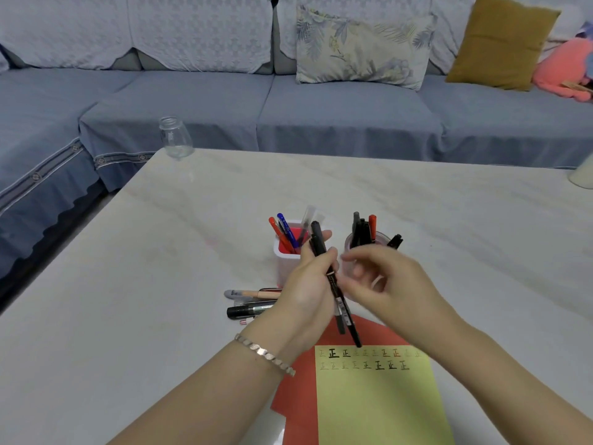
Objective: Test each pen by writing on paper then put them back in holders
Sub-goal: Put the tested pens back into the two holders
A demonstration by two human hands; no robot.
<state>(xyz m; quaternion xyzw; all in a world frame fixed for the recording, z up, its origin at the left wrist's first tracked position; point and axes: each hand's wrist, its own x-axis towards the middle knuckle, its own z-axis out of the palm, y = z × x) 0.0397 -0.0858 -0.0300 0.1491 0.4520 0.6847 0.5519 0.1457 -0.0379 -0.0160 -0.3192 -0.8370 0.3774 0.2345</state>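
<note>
Above the yellow paper (378, 399), the left hand (305, 285) is clamping two black pens (344, 314); the right hand (394, 284) is hovering, fingers loosely apart.

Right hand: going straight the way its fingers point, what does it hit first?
Most likely the black pen gripped in the left hand. The right hand points its fingers left at the pen's barrel. With the blur and unclear depth, it might pass just in front.
</note>
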